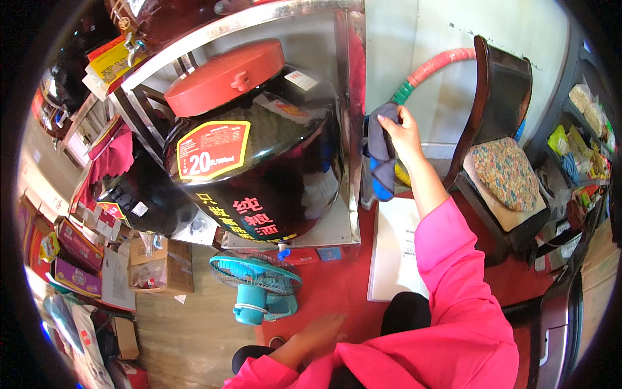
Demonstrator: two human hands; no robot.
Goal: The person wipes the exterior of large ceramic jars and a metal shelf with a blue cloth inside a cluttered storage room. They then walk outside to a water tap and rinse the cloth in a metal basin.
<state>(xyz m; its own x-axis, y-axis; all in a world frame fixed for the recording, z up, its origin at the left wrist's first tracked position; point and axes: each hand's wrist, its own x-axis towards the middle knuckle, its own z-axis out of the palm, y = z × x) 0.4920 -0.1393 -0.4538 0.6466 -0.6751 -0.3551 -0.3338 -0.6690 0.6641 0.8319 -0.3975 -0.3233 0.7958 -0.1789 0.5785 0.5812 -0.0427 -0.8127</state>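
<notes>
My right hand (403,131) pinches a dark grey cloth (381,133), which hangs beside the metal stand. Just behind the cloth is the taped section of a hoop (432,65), wrapped in pink and green; blue and yellow parts show lower down. Low in front of my body is my left hand (320,333), blurred, with no object visible in it; its finger positions are unclear. Left of my right hand stands a large black glazed jar (291,160) with a red lid (226,78) and a price label.
A metal-framed stand (350,194) holds the jar. On the floor are a teal fan (252,296), a white flat box (388,248) and a cardboard carton (170,267). A wooden chair (500,97) with a floral cushion (505,170) stands right, near loaded shelves (566,150).
</notes>
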